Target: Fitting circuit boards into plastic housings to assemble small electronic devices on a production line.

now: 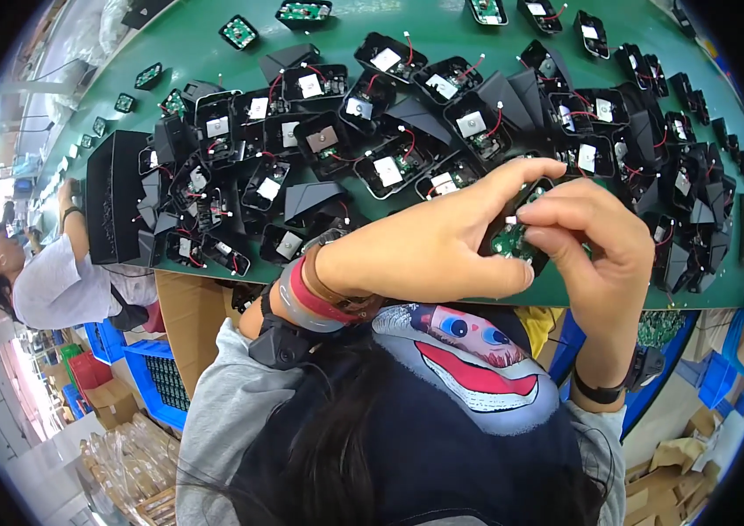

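My left hand (455, 237) reaches across from the left and is wrapped around a small black plastic housing, mostly hidden by my fingers. Inside it shows a green circuit board (509, 241) with small parts on it. From the right, my right hand (604, 232) bends over the same piece, thumb and forefinger pinched together at the board's upper edge. A bit of white shows beside those fingertips; what they pinch is too small to make out. Close by lie open black housings (388, 171) with white rectangular parts and red wires ending in white plugs.
A green table (359, 26) carries many more housings and loose black covers (313, 200). A black box (117, 197) stands on its left. Blue crates (151, 379) and a cardboard box (186, 329) sit below the edge. Another person (60, 272) works at far left.
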{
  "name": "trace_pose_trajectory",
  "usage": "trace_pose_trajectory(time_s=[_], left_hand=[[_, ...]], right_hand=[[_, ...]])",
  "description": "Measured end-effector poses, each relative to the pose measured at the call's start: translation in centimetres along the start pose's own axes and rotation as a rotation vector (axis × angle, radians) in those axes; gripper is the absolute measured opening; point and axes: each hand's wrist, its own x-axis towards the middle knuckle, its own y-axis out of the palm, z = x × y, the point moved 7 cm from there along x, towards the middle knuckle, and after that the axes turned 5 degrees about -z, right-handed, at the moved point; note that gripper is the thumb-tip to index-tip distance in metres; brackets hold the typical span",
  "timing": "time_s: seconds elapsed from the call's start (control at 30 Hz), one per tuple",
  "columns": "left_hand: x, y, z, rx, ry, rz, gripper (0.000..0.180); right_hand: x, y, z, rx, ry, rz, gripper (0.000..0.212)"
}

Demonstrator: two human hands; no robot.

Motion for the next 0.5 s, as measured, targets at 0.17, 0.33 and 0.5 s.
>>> trace_pose_trajectory(time_s=[0.17, 0.33, 0.5], left_hand=[[-0.1, -0.2, 0.4, -0.195, -0.096, -0.029, 0.07], [-0.2, -1.6, 0.8, -0.075, 0.112, -0.281, 0.067], [-0.2, -1.8, -0.1, 0.072, 0.201, -0.333, 0.07]], right_hand=[[-0.7, -0.2, -0.2, -0.033, 0.005, -0.083, 0.009], [-0.5, 0.4, 0.0, -0.269, -0.099, -0.108, 0.009], [0.1, 1.0, 0.1, -0.348, -0.173, -0.116, 0.01]])
